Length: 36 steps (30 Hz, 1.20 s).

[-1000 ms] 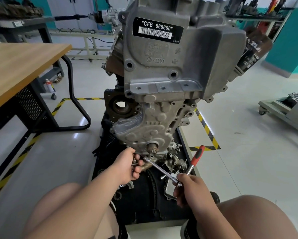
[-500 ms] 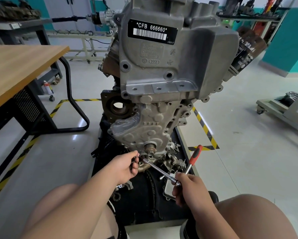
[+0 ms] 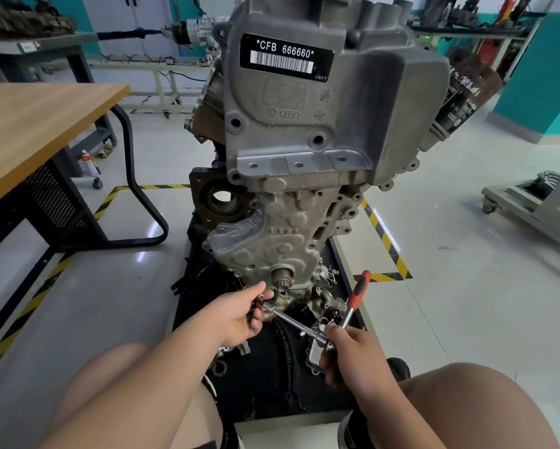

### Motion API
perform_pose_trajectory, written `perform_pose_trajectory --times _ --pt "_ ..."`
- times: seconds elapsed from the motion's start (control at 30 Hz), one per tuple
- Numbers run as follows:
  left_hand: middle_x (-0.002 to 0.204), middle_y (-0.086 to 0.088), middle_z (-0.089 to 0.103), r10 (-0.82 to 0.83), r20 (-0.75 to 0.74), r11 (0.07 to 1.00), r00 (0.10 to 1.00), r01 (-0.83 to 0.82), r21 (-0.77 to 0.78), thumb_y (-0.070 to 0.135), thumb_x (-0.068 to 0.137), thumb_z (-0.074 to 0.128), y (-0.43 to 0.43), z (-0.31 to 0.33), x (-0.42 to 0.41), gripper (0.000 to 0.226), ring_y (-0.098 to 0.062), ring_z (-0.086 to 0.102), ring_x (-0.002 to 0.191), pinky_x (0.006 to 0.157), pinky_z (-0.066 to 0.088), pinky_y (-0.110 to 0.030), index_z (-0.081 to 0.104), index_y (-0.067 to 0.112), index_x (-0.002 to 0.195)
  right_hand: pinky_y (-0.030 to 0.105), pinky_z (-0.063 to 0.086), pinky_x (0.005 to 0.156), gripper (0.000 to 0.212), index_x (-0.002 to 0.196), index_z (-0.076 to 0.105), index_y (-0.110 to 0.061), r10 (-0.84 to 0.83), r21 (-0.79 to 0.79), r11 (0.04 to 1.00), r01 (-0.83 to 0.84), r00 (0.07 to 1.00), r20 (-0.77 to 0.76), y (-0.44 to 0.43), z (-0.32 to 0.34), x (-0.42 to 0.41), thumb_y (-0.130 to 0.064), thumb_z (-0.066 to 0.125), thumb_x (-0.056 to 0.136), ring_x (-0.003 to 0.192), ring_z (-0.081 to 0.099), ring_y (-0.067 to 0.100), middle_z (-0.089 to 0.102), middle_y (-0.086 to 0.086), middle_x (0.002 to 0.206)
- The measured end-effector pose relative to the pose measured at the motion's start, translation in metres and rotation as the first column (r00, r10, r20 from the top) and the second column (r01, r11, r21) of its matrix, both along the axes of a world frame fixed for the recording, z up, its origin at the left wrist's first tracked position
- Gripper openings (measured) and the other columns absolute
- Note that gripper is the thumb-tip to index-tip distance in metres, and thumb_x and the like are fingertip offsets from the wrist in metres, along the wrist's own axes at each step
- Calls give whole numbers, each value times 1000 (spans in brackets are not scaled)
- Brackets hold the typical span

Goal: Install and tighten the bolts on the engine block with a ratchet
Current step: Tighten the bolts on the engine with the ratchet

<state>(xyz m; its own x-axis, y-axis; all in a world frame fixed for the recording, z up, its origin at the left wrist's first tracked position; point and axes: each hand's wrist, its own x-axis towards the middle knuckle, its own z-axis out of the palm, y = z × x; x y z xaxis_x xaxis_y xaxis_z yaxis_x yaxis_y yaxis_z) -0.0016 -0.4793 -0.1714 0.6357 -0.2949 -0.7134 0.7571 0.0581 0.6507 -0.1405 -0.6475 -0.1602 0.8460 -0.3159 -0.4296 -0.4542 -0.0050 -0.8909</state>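
Observation:
A grey engine block (image 3: 304, 131) with a black barcode label stands upright on a black stand. Its ribbed lower cover (image 3: 265, 238) ends at a crank stub (image 3: 282, 277). My left hand (image 3: 243, 315) pinches the socket end of a long steel extension bar (image 3: 295, 324) just below that stub. My right hand (image 3: 346, 354) grips the ratchet head where the bar joins it. The ratchet's red handle (image 3: 359, 290) points up and to the right. The bolt itself is hidden behind my left fingers.
A wooden workbench (image 3: 29, 131) on a black frame stands at the left. Yellow-black floor tape (image 3: 385, 241) runs around the stand. Loose metal parts (image 3: 327, 303) lie on the black base. A wheeled cart (image 3: 531, 205) sits at the right. My knees frame the bottom.
My left hand has opened slightly and shifted its fingers along the socket end. The ratchet and my right hand stay almost where they were. The view has tilted a little.

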Motion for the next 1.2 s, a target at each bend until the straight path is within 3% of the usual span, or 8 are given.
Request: perform_pose_trajectory --times 0.27,0.73,1.2 --pt "57 4 46 27 18 999 999 -27 39 30 100 49 -1 -2 1 27 -6 40 41 35 30 -17 65 12 87 27 40 44 33 92 58 3 -37 17 999 37 999 -10 1 0 2 -29 49 96 41 50 24 65 13 59" --pt "62 4 48 118 47 990 992 -121 75 28 95 59 1 -7 6 22 -5 40 44 34 30 -15 65 13 81 23 45 46 31 90 58 0 86 -90 993 -81 995 51 9 2 -1 -29 50 98 47 58 18 68 8 63" --pt "63 1 53 203 81 975 976 -209 72 21 91 65 -3 -12 10 16 -3 41 33 31 28 -14 64 9 81 25 45 45 32 91 59 0 60 -72 996 -55 996 70 13 0 -1 -30 49 98 47 59 19 68 7 62"
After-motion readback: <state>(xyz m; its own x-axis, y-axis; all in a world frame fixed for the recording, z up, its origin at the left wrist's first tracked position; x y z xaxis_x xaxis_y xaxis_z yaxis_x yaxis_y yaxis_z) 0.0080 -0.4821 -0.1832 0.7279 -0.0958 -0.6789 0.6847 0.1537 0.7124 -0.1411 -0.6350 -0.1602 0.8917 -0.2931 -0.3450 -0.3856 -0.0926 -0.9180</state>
